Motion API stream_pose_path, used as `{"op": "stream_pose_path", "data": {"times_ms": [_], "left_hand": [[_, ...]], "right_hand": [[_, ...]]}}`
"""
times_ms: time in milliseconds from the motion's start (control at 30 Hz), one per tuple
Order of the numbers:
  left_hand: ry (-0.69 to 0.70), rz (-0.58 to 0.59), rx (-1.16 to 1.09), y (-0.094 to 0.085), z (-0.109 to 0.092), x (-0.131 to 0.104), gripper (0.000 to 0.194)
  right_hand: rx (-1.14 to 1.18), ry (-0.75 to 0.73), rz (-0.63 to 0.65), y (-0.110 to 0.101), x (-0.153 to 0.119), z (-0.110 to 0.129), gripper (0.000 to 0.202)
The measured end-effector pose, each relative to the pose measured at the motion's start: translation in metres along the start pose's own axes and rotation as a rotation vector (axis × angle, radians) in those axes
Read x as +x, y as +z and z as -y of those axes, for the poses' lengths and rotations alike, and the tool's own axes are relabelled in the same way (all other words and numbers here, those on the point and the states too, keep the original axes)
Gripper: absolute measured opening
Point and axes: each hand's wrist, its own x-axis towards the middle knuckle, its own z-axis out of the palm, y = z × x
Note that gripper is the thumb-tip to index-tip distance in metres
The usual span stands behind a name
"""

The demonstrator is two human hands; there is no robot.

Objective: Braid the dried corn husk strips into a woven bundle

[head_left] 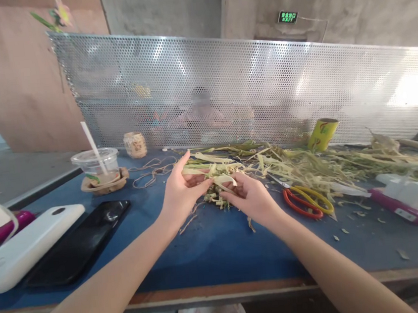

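Above the middle of the blue table, my two hands work close together on pale green plant strips. My left hand (pixel 180 188) pinches a bundle of the strips between thumb and fingers, its index finger pointing up. In my right hand (pixel 253 195), thumb and bent fingers close on a broad, curled plant strip (pixel 225 179) just right of the left thumb. Below and behind the fingers hang short, ragged strip ends (pixel 217 198). My fingers partly hide how the strips are joined. Scissors (pixel 307 201) with red and yellow handles lie right of my right hand.
A heap of loose plant strips (pixel 307 168) spreads rightward. A yellow-green can (pixel 322 134) stands by the perforated metal screen (pixel 224 90). Leftward are a plastic cup (pixel 97 163), twine (pixel 152 170), a black phone (pixel 79 242) and a white power bank (pixel 35 244). A purple power strip (pixel 404 208) lies right.
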Motion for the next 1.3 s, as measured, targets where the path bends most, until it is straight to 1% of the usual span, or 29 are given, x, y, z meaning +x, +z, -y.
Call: {"op": "stream_pose_path", "data": {"times_ms": [33,100,167,200,267,333,367,467,567,633,767,900,1000,1133,1200,1300], "left_hand": [[0.002,-0.018,0.012,-0.001,0.000,0.001,0.093],[-0.004,-0.039,0.046,-0.001,0.000,0.002,0.097],[-0.003,-0.033,0.077,-0.001,0.001,0.002,0.100],[0.002,-0.017,0.090,0.000,0.001,0.002,0.101],[0.014,0.032,0.105,0.001,0.002,0.000,0.103],[0.027,0.080,0.131,0.001,0.003,-0.001,0.103],[0.035,0.098,0.155,0.002,0.003,-0.003,0.101],[0.047,0.159,0.260,0.002,0.004,-0.006,0.094],[0.035,0.231,0.327,0.003,0.002,-0.009,0.091],[0.021,0.274,0.357,0.004,-0.001,-0.010,0.090],[-0.007,0.361,0.407,0.004,-0.005,-0.011,0.087],[-0.073,0.427,0.321,0.003,-0.002,-0.011,0.086],[-0.138,0.431,0.254,0.003,0.000,-0.010,0.085],[-0.133,0.368,0.296,0.004,-0.005,-0.011,0.083],[-0.122,0.328,0.345,0.005,-0.009,-0.011,0.081],[-0.090,0.300,0.419,0.005,-0.011,-0.011,0.080]], "right_hand": [[-0.134,-0.091,-0.008,0.000,-0.001,0.000,0.005],[-0.409,-0.289,0.005,0.000,-0.004,0.000,0.013],[-0.631,-0.453,0.037,0.002,-0.007,0.002,0.019],[-0.707,-0.507,0.047,0.003,-0.008,0.003,0.021],[-0.767,-0.550,0.045,0.005,-0.009,0.006,0.022],[-0.710,-0.518,-0.002,0.005,-0.009,0.008,0.022],[-0.658,-0.478,-0.034,0.004,-0.008,0.009,0.021],[-0.533,-0.295,-0.101,-0.001,-0.004,0.007,0.016],[-0.510,-0.140,-0.101,-0.006,-0.001,0.002,0.011],[-0.517,-0.103,-0.089,-0.007,0.000,-0.001,0.009],[-0.564,-0.082,-0.091,-0.008,0.000,-0.004,0.011],[-0.591,-0.073,-0.090,-0.009,0.000,-0.003,0.011],[-0.537,-0.083,-0.094,-0.009,0.000,0.000,0.012],[-0.377,-0.005,-0.060,-0.009,0.001,0.000,0.014],[-0.249,0.029,0.003,-0.011,0.003,-0.001,0.015],[-0.088,0.084,0.164,-0.017,0.005,-0.001,0.015]]}}
